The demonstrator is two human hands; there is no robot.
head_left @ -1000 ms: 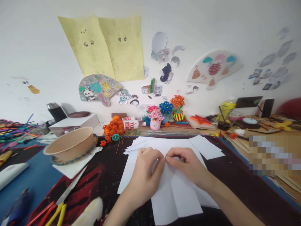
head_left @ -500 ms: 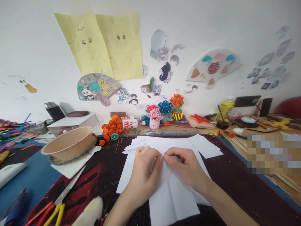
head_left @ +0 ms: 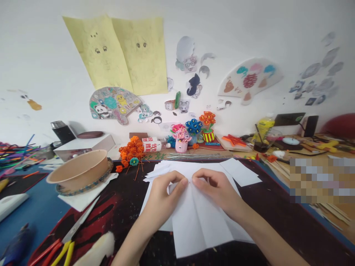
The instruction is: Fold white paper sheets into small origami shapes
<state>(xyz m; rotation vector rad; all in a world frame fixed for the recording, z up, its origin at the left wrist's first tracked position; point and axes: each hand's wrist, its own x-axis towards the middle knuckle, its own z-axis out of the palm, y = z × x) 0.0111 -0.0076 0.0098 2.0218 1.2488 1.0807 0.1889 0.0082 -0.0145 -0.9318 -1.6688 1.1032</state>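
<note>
A white sheet of paper (head_left: 201, 229) with a lengthwise crease hangs toward me, its lower edge over the dark mat. My left hand (head_left: 163, 190) pinches its upper part between thumb and forefinger. Close by on the right, my right hand (head_left: 220, 188) does the same, its thumb and fingertip pressed together. A small gap separates the two pinches. Under and behind the hands lie more white papers (head_left: 183, 166), partly covered. Another loose sheet (head_left: 242, 173) rests at the upper right of the pile.
Scissors (head_left: 73, 225) lie at the left, below a round tan bowl (head_left: 80, 166). Behind the paper are orange pipe-cleaner flowers (head_left: 132, 149), small flower pots (head_left: 181, 145) and thin wires (head_left: 198, 155). Wooden sticks (head_left: 332, 212) lie at the right.
Both hands have moved slightly apart along the paper, opening a small gap between their fingertips. The creased sheet's lower edge has shifted a little up and left.
</note>
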